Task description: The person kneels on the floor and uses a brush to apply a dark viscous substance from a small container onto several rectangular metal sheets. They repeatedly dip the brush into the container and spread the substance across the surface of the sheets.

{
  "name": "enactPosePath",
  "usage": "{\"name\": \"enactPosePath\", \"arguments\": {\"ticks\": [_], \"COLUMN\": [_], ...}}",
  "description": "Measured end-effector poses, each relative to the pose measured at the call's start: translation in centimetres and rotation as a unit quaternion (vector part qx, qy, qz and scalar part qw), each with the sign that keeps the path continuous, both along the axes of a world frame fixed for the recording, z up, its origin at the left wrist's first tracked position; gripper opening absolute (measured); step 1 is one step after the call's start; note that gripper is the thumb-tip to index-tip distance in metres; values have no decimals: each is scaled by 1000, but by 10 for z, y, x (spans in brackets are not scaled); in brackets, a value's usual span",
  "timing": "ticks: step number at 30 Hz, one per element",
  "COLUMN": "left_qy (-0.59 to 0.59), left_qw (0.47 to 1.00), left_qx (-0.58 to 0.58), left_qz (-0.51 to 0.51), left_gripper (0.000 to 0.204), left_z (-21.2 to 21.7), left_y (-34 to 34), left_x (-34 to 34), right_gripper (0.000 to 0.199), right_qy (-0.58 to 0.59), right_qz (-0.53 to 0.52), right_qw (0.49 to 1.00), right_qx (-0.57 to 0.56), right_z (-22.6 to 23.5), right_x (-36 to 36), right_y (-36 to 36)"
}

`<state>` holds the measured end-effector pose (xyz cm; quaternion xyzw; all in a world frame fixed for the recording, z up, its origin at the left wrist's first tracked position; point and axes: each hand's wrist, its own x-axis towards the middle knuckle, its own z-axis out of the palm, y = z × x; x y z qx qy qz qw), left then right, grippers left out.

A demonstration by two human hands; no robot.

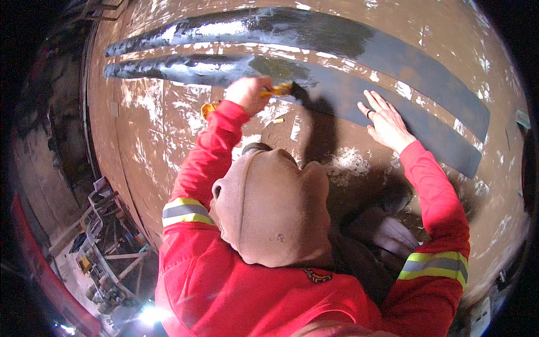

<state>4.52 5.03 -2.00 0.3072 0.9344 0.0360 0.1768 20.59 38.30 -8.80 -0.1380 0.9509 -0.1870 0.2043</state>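
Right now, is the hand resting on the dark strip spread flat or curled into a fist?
Spread flat: the right hand lies palm-down on the dark strip, its fingers splayed apart.

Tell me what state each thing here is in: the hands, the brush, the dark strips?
left hand: closed around the brush handle
right hand: flat, fingers spread on the lower strip
paintbrush: bristles touching the lower strip
lower dark strip: glossy, wet-looking at left
upper dark strip: partly glossy

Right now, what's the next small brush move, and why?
Probably draw the brush on rightward along the lower stripe. The left hand holds its bristles at the point where the wet, glossy paint ends; right of that the stripe looks dull. The right hand lies flat on that dull stretch, so it would likely have to shift first.
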Motion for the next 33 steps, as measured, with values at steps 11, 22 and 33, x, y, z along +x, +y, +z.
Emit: {"name": "enactPosePath", "arguments": {"ticks": [11, 22, 33], "left_qy": [80, -44, -50], "left_qw": [987, 992, 988], "left_qx": [-134, -33, -137], "left_qz": [20, -111, -40], "left_gripper": [17, 19, 22], "left_z": [-17, -15, -14], "left_y": [15, 91, 59], "left_x": [-73, -32, -51], "right_gripper": [58, 59, 51], "right_qy": [-5, 24, 35], "right_qz": [-10, 6, 22], "right_qw": [1000, 1000, 993], "right_qx": [-12, -11, -108], "right_z": [1, -11, -21], "right_x": [-1, 3, 5], "right_y": [1, 7, 42]}}
